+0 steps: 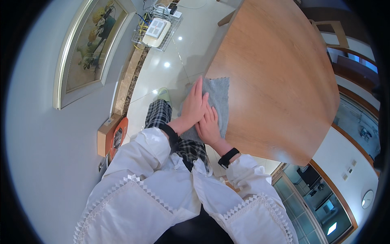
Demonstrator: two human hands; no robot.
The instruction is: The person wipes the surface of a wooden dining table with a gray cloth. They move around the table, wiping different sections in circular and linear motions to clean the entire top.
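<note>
A grey cloth [224,103] with a scalloped edge lies partly over the near left edge of a wooden table [274,85] and reaches past it. My left hand [193,105] rests over the cloth, its fingers straight and close together, pointing away from me. Beside and partly beneath it, my right hand [209,126] lies flat on the cloth with fingers extended. The two hands touch and overlap. Their palms are hidden, so whether either one grips the fabric does not show.
To the left, a framed flower picture [94,45] hangs on the wall. A wire rack [166,42] with a white device and cables stands on the tiled floor. A cardboard box [106,134] sits by the wall. A wooden chair [335,33] is beyond the table.
</note>
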